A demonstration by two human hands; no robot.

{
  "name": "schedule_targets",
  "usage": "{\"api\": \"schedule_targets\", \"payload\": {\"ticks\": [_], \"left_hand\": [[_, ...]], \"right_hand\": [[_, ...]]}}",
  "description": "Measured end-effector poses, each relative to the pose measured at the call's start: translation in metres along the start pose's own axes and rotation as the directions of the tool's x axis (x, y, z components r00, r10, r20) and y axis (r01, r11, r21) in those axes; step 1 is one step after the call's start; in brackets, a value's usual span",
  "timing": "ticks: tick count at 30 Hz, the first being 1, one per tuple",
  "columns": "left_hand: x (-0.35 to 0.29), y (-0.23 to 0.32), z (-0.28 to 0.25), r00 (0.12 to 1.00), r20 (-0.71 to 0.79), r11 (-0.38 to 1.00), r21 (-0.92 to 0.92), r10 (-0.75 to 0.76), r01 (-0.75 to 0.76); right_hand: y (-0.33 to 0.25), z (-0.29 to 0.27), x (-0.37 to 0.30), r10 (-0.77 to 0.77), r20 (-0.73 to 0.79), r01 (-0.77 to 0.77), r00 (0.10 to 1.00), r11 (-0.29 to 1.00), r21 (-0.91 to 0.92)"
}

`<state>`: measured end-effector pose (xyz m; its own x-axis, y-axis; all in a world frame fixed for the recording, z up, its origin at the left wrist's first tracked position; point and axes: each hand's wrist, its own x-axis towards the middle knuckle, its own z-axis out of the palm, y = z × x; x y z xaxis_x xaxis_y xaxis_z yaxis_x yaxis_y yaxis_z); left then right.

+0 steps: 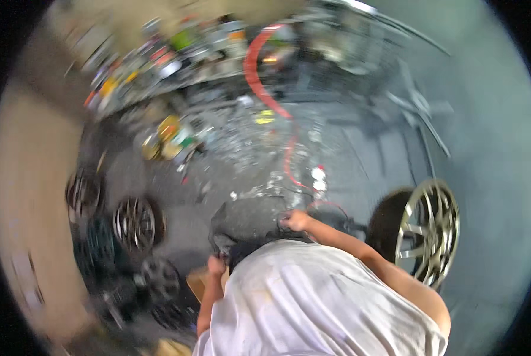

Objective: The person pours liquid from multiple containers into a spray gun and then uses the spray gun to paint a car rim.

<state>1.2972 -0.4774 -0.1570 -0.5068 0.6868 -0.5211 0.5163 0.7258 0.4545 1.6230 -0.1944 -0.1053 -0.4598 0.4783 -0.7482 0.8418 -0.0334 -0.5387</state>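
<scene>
My right hand point(297, 220) is closed in front of my chest, around a small dark object point(282, 223) whose kind I cannot make out. Lower and to the left, my left hand point(216, 265) is closed at a dark curved edge point(220, 244); blur hides what its fingers grip. Dark material lies between the two hands, partly covered by my white shirt point(313, 291). A thin red hose point(289, 160) runs along the floor and curls close to my right hand. Beside my left forearm is the edge of a cardboard box point(197, 283).
A large pale wheel rim point(430, 231) stands at my right. Several rims, one silver and dark point(136, 223), lie at my left. Cans point(169, 127) sit on the littered floor ahead. Beyond them, a cluttered shelf point(158, 89) lines the wall, near a wide red band point(254, 68).
</scene>
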Motion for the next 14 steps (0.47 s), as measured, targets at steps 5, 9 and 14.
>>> {"api": "schedule_targets", "payload": {"ticks": [5, 9, 14], "left_hand": [[0.034, 0.211, -0.011, 0.817, 0.255, 0.849, -0.032, 0.517, -0.527], [0.045, 0.325, -0.006, 0.623, 0.497, 0.741, -0.06, 0.603, -0.669], [0.033, 0.427, -0.004, 0.351, 0.596, 0.568, -0.221, 0.722, -0.793]], "right_hand": [[0.106, 0.01, -0.063, 0.241, -0.294, -0.185, 0.925, 0.961, 0.205], [0.23, 0.1, -0.127, 0.544, -0.338, -0.422, 0.768, 0.827, 0.373], [0.25, 0.182, -0.211, 0.632, -0.176, -0.642, 0.754, 0.767, 0.003]]}}
